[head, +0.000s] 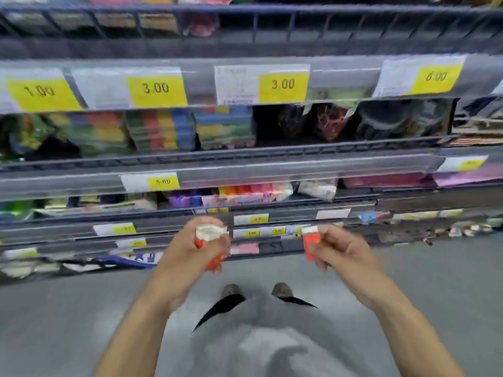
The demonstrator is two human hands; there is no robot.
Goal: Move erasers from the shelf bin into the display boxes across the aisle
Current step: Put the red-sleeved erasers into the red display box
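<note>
lower centre of the frame: grey floor point(449, 281) and the person's two shoes point(281, 290). above them, the left hand point(187, 251) curls round a bunch of red-sleeved white block erasers point(211, 235), gathered so several travel at once; the right hand point(345, 251) pinches a single red-sleeved white eraser point(311, 240) between thumb and fingers, probably ready for placing. beyond, blurred grey wire shelves point(245, 156) with yellow price tags point(283, 85) fill the upper frame; neither bin nor display boxes can be identified.
</note>
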